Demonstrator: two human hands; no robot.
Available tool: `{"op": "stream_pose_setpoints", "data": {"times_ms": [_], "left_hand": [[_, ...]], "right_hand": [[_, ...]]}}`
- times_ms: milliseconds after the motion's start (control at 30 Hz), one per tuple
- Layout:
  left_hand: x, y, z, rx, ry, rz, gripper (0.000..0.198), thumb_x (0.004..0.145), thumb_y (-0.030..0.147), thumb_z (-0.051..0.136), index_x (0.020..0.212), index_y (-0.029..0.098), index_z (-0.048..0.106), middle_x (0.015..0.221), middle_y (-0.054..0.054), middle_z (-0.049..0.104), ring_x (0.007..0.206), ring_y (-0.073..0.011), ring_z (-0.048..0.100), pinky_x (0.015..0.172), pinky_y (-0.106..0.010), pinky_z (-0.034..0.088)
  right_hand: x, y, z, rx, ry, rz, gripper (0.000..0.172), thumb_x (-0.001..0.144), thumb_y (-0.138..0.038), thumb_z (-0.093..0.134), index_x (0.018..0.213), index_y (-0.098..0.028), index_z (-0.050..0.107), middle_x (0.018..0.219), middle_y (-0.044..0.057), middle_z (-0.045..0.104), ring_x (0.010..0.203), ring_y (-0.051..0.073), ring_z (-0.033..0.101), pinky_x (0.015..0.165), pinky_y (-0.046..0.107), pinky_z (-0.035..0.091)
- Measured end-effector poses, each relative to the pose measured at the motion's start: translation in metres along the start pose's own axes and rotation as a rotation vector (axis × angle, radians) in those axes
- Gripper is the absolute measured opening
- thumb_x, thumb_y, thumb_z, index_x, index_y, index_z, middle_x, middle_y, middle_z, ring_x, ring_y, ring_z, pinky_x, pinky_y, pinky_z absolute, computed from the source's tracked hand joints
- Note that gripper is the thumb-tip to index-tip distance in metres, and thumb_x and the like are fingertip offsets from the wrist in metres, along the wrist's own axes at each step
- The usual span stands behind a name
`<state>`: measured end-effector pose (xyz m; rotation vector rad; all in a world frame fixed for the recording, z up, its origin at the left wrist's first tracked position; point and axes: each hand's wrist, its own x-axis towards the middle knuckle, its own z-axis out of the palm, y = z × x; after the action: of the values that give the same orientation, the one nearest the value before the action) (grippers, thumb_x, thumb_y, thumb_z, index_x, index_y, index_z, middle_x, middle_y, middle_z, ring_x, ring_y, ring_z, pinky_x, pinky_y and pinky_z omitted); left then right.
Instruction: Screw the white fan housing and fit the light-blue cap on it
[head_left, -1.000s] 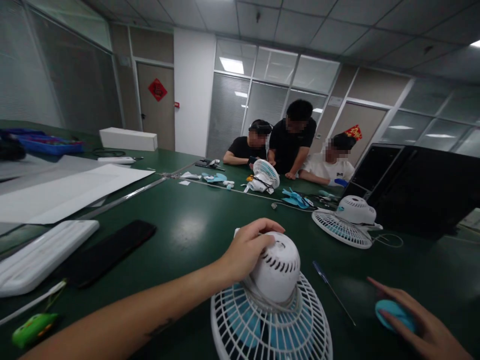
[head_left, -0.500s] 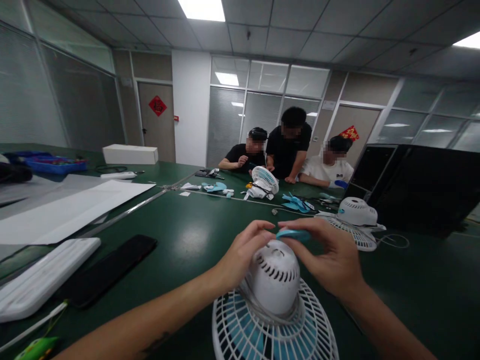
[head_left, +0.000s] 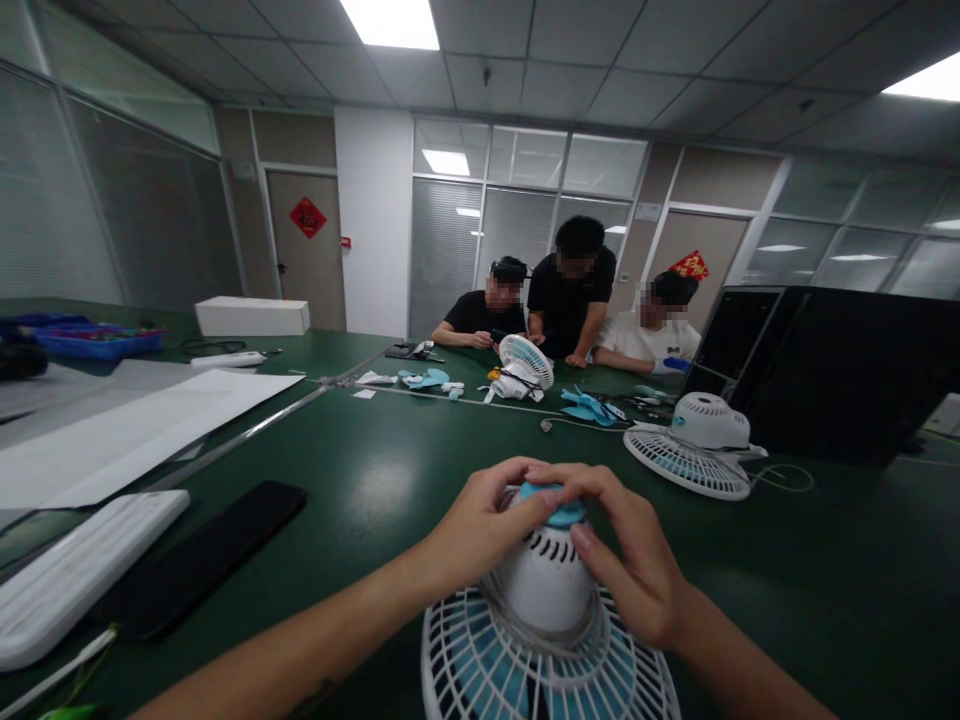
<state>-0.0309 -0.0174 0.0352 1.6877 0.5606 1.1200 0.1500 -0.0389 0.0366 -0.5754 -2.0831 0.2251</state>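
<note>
A white fan (head_left: 544, 588) lies face down on the table in front of me, its rounded, slotted motor housing pointing up. Its grille (head_left: 459, 655) spreads below, with light blue blades showing through the bars. A pale cord (head_left: 519, 626) is wound around the housing's base. On top of the housing sits a round blue cap (head_left: 564, 516), partly covered by my fingers. My left hand (head_left: 480, 528) pinches the cap from the left, thumb across its top. My right hand (head_left: 637, 565) curls round the cap from the right, fingertips on it and thumb at its near edge.
Another white fan (head_left: 694, 462) lies face down at right, before a black computer case (head_left: 832, 370). Farther off are a tilted fan (head_left: 525, 366), blue blades (head_left: 589, 406) and several people. A phone (head_left: 217, 550) and white power strip (head_left: 82, 575) lie at left.
The blue cap has gone from my right hand's raised grip down onto the top of the fan housing. My left hand has joined the right on the cap.
</note>
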Motion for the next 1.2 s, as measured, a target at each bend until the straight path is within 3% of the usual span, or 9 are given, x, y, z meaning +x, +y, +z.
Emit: {"op": "stream_pose_setpoints", "data": {"times_ms": [167, 233, 300, 367, 533, 700, 867, 1100, 1200], "left_hand": [[-0.001, 0.005, -0.003, 0.164, -0.006, -0.014, 0.029, 0.086, 0.031, 0.064, 0.111, 0.016, 0.069, 0.109, -0.008, 0.072, 0.100, -0.0230, 0.065, 0.089, -0.033, 0.048], [-0.001, 0.008, -0.004, 0.239, 0.023, 0.024, 0.026, 0.085, 0.030, 0.065, 0.107, 0.017, 0.071, 0.113, -0.007, 0.071, 0.104, -0.0227, 0.065, 0.093, -0.034, 0.047], [-0.002, 0.014, -0.004, 0.305, 0.039, 0.085, 0.020, 0.084, 0.028, 0.067, 0.100, 0.017, 0.073, 0.115, -0.007, 0.069, 0.107, -0.0216, 0.063, 0.096, -0.033, 0.045], [-0.002, 0.020, -0.005, 0.387, 0.029, 0.106, 0.017, 0.084, 0.028, 0.067, 0.095, 0.017, 0.074, 0.109, -0.006, 0.069, 0.102, -0.0202, 0.064, 0.092, -0.032, 0.046], [-0.003, 0.040, -0.004, 0.727, -0.024, 0.027, 0.024, 0.088, 0.039, 0.063, 0.096, 0.019, 0.073, 0.095, -0.003, 0.067, 0.088, -0.0195, 0.062, 0.081, -0.034, 0.046], [-0.003, 0.044, 0.008, 1.100, 0.048, 0.046, 0.032, 0.086, 0.049, 0.061, 0.082, 0.018, 0.068, 0.085, -0.002, 0.061, 0.082, -0.0218, 0.058, 0.078, -0.039, 0.040], [0.000, 0.039, 0.018, 1.223, 0.082, 0.070, 0.031, 0.085, 0.049, 0.059, 0.079, 0.019, 0.063, 0.083, -0.002, 0.055, 0.079, -0.0211, 0.054, 0.074, -0.039, 0.039], [0.011, 0.054, 0.016, 1.362, -0.087, 0.083, 0.034, 0.090, 0.050, 0.052, 0.084, 0.019, 0.064, 0.083, -0.002, 0.057, 0.072, -0.0208, 0.055, 0.071, -0.039, 0.041], [0.014, 0.060, 0.010, 1.302, -0.164, 0.059, 0.033, 0.092, 0.048, 0.053, 0.089, 0.019, 0.067, 0.086, -0.003, 0.061, 0.075, -0.0212, 0.058, 0.072, -0.037, 0.042]], "right_hand": [[-0.020, 0.018, 0.010, -0.039, 0.127, -0.055, 0.045, 0.092, -0.037, 0.051, 0.134, -0.026, 0.040, 0.149, 0.012, 0.043, 0.141, 0.033, 0.035, 0.116, 0.059, 0.022], [-0.028, 0.026, 0.011, 0.038, 0.152, 0.060, 0.060, 0.090, -0.050, 0.054, 0.141, -0.027, 0.033, 0.156, 0.012, 0.030, 0.144, 0.035, 0.028, 0.116, 0.059, 0.023], [-0.036, 0.031, 0.013, 0.147, 0.094, 0.207, 0.074, 0.087, -0.061, 0.055, 0.145, -0.027, 0.028, 0.156, 0.014, 0.029, 0.141, 0.035, 0.035, 0.112, 0.054, 0.032], [-0.040, 0.031, 0.014, 0.212, -0.013, 0.311, 0.081, 0.083, -0.067, 0.057, 0.145, -0.024, 0.029, 0.150, 0.015, 0.039, 0.133, 0.034, 0.045, 0.107, 0.048, 0.040], [-0.034, 0.020, 0.017, 0.298, -0.092, 0.367, 0.076, 0.079, -0.069, 0.060, 0.135, -0.020, 0.042, 0.127, 0.012, 0.060, 0.105, 0.027, 0.062, 0.089, 0.037, 0.050], [-0.030, 0.015, 0.017, 0.302, -0.070, 0.385, 0.075, 0.078, -0.068, 0.062, 0.133, -0.020, 0.043, 0.115, 0.010, 0.064, 0.093, 0.024, 0.064, 0.080, 0.033, 0.051], [-0.031, 0.017, 0.018, 0.323, -0.021, 0.354, 0.072, 0.080, -0.066, 0.062, 0.131, -0.019, 0.044, 0.116, 0.010, 0.065, 0.095, 0.023, 0.064, 0.081, 0.032, 0.051], [-0.033, 0.021, 0.018, 0.377, -0.031, 0.368, 0.073, 0.080, -0.063, 0.065, 0.134, -0.020, 0.041, 0.117, 0.010, 0.064, 0.097, 0.024, 0.063, 0.083, 0.035, 0.050], [-0.034, 0.021, 0.019, 0.371, -0.029, 0.384, 0.074, 0.081, -0.064, 0.063, 0.135, -0.019, 0.040, 0.118, 0.011, 0.063, 0.095, 0.023, 0.063, 0.081, 0.035, 0.051]]}}
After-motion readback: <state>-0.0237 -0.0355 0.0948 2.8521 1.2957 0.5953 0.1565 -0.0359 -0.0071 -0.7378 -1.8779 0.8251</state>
